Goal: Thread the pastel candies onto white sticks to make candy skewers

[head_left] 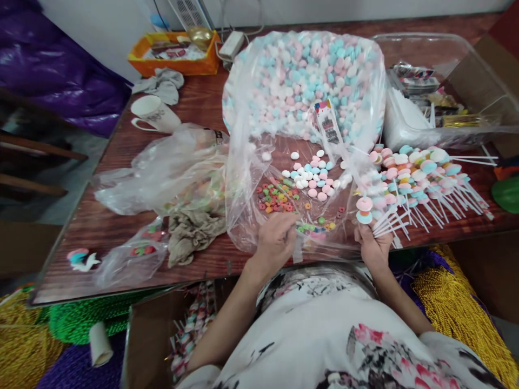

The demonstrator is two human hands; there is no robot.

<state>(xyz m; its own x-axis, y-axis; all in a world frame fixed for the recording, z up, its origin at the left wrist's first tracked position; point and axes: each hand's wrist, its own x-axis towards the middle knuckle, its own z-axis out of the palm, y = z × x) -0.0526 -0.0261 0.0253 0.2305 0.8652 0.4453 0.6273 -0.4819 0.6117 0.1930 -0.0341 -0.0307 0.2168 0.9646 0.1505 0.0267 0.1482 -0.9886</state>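
My left hand (278, 235) is closed, fingers curled down at the front of a clear plastic sheet (247, 237). Beside its fingertips lie small coloured rings (275, 197) and a few green, yellow and pink pieces (318, 227). Whatever its fingers pinch, if anything, is hidden. To the right, my right hand (375, 248) is closed around the lower end of a candy-like skewer (364, 208), whose pink and blue discs show above the fingers. Touching that hand's side are white sticks of a pile of similar skewers (425, 173). Loose pastel pieces (314, 175) lie farther back on the sheet.
Behind the sheet is a large plastic-lined heap of pastel pieces (300, 81). A clear bin (430, 135) stands at back right. Leftward are plastic bags (162, 167), a crumpled cloth (192, 232), a white mug (156, 114) and an orange box (174, 66).
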